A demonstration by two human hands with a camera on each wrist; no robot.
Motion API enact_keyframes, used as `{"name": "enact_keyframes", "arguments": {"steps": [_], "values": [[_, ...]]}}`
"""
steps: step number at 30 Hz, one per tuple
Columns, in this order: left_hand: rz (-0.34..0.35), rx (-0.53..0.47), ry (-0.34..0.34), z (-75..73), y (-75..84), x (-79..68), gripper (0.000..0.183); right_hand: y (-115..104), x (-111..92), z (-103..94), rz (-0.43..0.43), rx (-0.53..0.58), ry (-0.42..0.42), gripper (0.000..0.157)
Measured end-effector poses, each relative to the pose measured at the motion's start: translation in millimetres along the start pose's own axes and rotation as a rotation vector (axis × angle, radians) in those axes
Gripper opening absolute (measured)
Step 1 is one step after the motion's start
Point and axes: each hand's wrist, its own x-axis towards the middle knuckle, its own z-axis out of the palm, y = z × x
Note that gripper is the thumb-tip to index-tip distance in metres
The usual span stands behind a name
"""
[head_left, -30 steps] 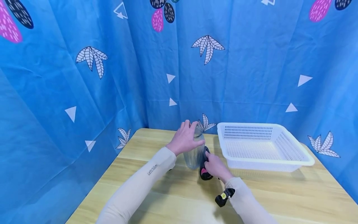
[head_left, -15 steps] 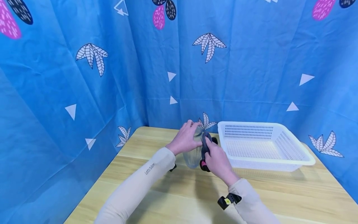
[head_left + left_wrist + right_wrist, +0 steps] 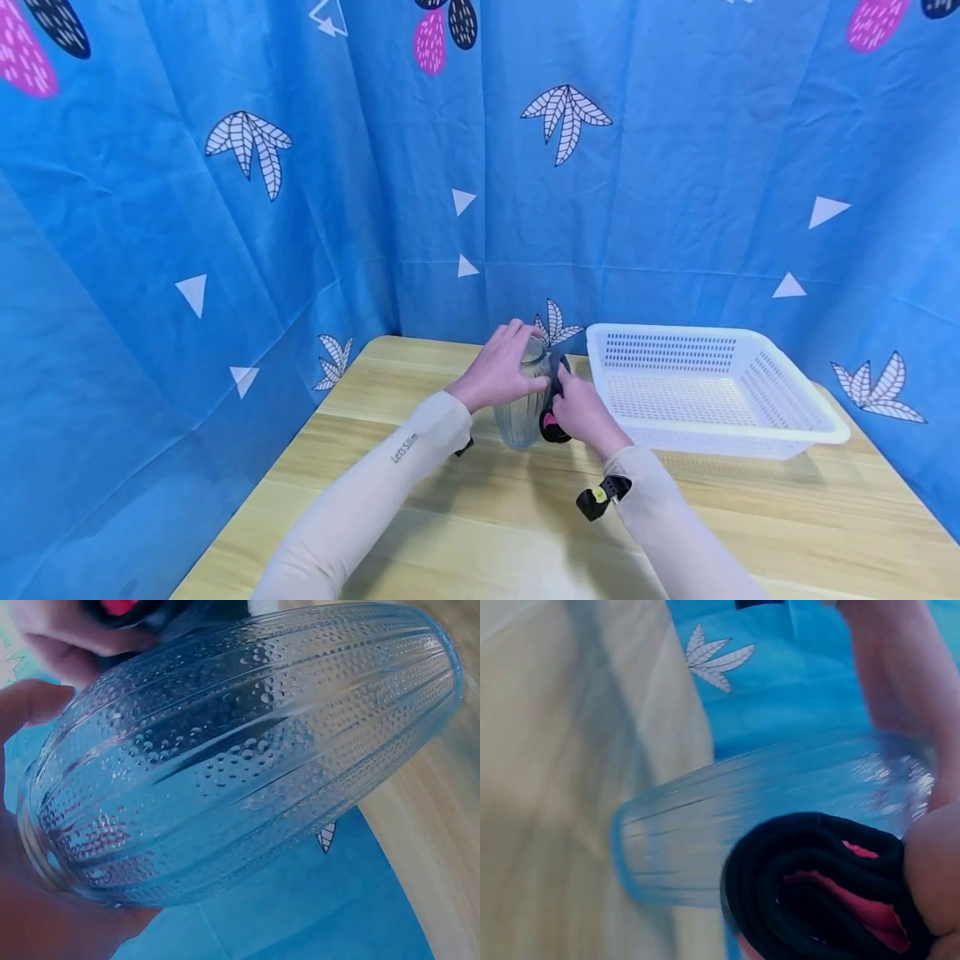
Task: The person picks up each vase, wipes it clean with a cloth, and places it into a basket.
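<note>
Left hand (image 3: 495,371) grips the glass vase (image 3: 521,421) near its top; I judge it fragile, slippery, best held there. Right hand (image 3: 587,414) grasps a black roll (image 3: 817,892), apparently soft.

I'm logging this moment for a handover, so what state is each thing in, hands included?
Glass vase: upright, gripped near its rim.
Left hand: gripping the vase.
Dark roll: rolled up, pink showing inside, held.
Right hand: holding the roll.
White basket: upright, open-topped, not held.
Blue curtain: hanging, creased.
</note>
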Motion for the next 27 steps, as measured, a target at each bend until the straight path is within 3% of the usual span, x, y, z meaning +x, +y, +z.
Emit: {"name": "enact_keyframes", "arguments": {"steps": [6, 11, 15, 18, 24, 27], "values": [[-0.036, 0.036, 0.007, 3.7, 0.9, -2.2, 0.077, 22.0, -5.9, 27.4, -0.002, -0.038, -0.139, 0.051], [-0.065, 0.055, 0.036, 4.2, 1.7, -4.5, 0.081, 24.6, -14.5, 34.4, -0.029, -0.053, -0.121, 0.045], [-0.074, 0.162, 0.055, 2.3, 3.4, -5.9, 0.082, 18.9, -21.7, 30.2, 0.002, -0.032, -0.121, 0.050], [-0.082, 0.188, 0.050, -0.8, 6.8, -5.9, 0.084, 13.7, -27.9, 24.0, 0.032, -0.023, -0.110, 0.055], [-0.103, 0.054, -0.012, -5.7, 10.4, -6.0, 0.084, -3.5, -38.6, 4.4, 0.012, -0.018, -0.019, 0.058], [-0.078, -0.012, -0.023, -5.8, 6.9, -4.5, 0.081, -17.5, -41.6, -8.2, -0.051, -0.044, 0.054, 0.059]]}}
